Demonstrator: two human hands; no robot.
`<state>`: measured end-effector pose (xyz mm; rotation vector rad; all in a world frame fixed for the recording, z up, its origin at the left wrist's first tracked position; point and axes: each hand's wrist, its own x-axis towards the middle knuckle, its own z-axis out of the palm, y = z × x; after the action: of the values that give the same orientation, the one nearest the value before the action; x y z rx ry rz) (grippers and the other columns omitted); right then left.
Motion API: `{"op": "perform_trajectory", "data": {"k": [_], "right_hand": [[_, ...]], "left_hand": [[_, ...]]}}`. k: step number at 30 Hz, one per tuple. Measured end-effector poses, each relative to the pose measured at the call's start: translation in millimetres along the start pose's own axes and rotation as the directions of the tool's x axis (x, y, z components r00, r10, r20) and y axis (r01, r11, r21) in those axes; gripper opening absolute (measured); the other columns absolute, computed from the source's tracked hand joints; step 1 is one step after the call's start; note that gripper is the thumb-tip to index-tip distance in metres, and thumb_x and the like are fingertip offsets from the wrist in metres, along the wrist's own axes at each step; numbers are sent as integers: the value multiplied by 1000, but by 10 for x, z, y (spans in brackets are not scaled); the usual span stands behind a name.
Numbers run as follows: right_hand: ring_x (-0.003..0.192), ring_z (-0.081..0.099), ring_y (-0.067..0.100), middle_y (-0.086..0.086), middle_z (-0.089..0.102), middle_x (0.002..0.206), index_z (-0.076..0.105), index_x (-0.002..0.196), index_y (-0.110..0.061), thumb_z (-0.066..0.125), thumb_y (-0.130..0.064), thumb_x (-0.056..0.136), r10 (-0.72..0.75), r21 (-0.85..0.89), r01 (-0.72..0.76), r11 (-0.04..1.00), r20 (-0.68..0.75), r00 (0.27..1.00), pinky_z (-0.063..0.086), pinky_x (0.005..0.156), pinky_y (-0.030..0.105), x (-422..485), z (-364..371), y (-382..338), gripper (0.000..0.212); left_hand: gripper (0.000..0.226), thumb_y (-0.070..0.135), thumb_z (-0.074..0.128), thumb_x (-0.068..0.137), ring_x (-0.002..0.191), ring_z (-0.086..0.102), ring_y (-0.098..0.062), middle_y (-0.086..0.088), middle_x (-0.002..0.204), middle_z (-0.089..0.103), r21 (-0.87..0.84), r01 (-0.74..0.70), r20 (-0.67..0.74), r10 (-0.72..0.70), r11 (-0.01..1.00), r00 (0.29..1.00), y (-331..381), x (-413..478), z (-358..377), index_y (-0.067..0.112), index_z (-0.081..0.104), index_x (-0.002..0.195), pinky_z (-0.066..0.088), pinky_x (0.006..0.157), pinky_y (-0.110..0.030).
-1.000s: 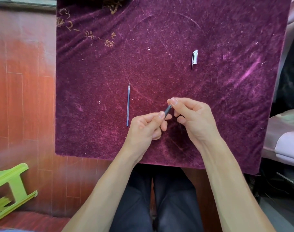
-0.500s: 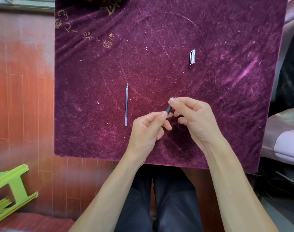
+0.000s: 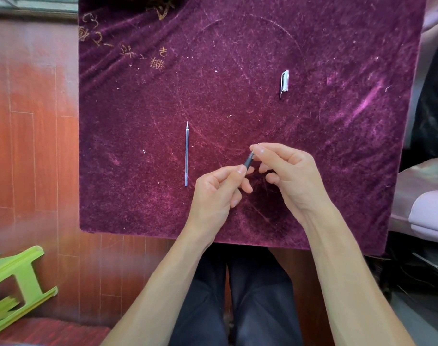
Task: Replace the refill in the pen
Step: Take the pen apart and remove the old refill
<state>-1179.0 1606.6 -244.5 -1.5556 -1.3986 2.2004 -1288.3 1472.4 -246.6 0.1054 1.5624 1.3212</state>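
Pen (image 3: 248, 161) held mid-air, spare refill (image 3: 186, 156) & cap (image 3: 284, 82) on cloth.
Pen: dark barrel section, tilted, tip end up-right, mostly hidden by fingers. Refill: thin, clear w/ bluish ink, lying straight, metal tip pointing away, left of pen, apart from it. Cap: clear w/ clip, lying upper right, well apart from both.

A home room, seen from a seat at a low counter.
A purple velvet cloth (image 3: 312, 146) is covering the counter, red wood flooring (image 3: 33, 158) is showing at left, and a green plastic stool (image 3: 16, 283) is lying lower left.
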Motion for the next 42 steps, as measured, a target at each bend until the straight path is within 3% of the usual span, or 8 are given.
{"op": "perform_trajectory", "data": {"k": [9,15,20,26,31,34,38,42], "right_hand": [[76,65,-3,-15,80,91,86,94,-31,81,-44,92,7,-4,-7,1000,-8,1000,48,73,26,6,-11,25,14],[78,63,-2,-13,80,92,87,104,-33,76,-37,98,5,11,-5,1000,20,1000,48,71,23,17,-15,13,14],[78,63,-1,-12,77,82,85,92,-31,82,-46,90,18,-20,-17,1000,23,1000,46,76,30,35,-7,7,16],[81,63,-1,-11,80,89,87,105,-31,74,-34,99,20,1,-20,1000,56,998,46,76,28,54,-3,-9,15],[79,64,-1,-9,78,84,85,97,-29,81,-47,90,31,-35,-29,999,37,999,46,75,29,62,20,-13,20],[77,64,-3,-11,78,82,86,93,-30,81,-43,92,30,-35,-28,999,35,999,45,76,30,65,21,-11,14],[78,63,-3,-11,80,88,87,104,-32,75,-34,98,20,-26,-18,999,62,998,47,74,26,59,14,-21,14],[79,64,0,-10,79,87,86,100,-29,80,-42,93,32,-8,-32,999,40,999,47,73,27,66,25,-35,16]], "left_hand": [[25,31,61,100,48,43,-6,3,71,71,35,5,7,-5,999,1000,9,0,3,14,79,103,40,52,-22],[25,28,61,100,48,44,-5,4,72,72,33,16,-4,-16,999,1000,26,1,15,11,79,103,40,53,-23],[24,27,63,100,48,44,-5,5,74,74,24,24,2,-24,999,1000,39,5,19,10,79,104,40,53,-20],[23,27,62,100,48,43,-5,5,74,74,27,26,-12,-25,999,1000,34,13,1,11,78,104,39,51,-19],[23,27,63,100,48,44,-4,4,72,72,32,17,-16,-16,999,1000,39,9,-8,11,78,106,40,50,-16],[23,26,63,100,48,44,-4,4,70,71,39,12,-17,-12,999,1000,38,16,-8,10,78,108,40,50,-15],[23,26,63,100,48,45,-3,3,71,71,49,2,-19,-1,999,1000,34,23,-21,10,78,107,40,51,-15],[23,26,63,100,48,46,-3,3,70,70,39,-7,-20,8,999,1000,37,25,-23,10,78,107,41,51,-15]]}}
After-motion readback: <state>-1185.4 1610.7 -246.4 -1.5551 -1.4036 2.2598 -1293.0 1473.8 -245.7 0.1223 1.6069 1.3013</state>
